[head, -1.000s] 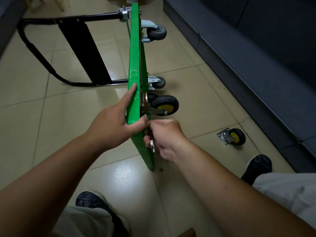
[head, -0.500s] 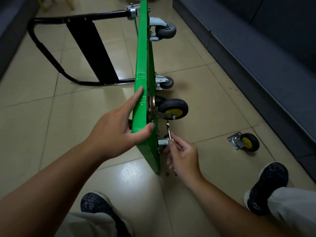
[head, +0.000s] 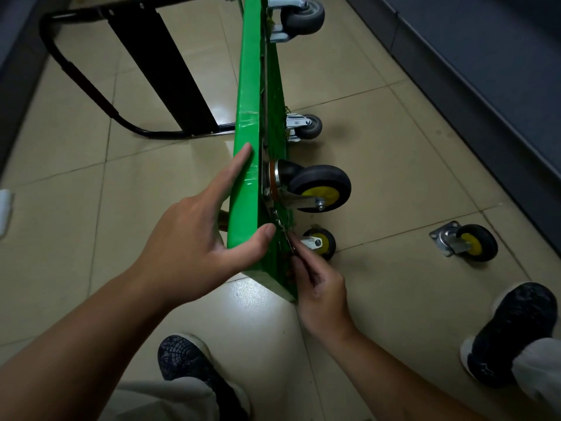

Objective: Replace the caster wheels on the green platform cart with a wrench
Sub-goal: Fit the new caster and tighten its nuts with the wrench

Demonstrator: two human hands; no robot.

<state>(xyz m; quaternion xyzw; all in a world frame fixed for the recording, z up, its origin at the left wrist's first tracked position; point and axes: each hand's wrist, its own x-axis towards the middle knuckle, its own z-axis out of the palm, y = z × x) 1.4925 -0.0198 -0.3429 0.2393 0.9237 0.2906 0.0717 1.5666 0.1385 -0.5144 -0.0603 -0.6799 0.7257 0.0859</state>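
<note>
Right hand [head: 321, 294] pinching wrench [head: 290, 246], cart [head: 246, 177], loose caster [head: 467, 243] nearby

One camera sits on the person's head. It looks forward and down at the floor [head: 394, 165]. The left hand [head: 188, 247] and right hand [head: 318, 287] are very near, in the middle. The cart [head: 246, 117] runs up to 12 o'clock. A shoe [head: 182, 360] shows at 6 o'clock.

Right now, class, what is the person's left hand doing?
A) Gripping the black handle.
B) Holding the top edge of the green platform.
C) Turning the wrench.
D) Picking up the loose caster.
B: the left hand holds the green platform by its top edge, thumb across it, while the right hand holds the wrench.
</note>
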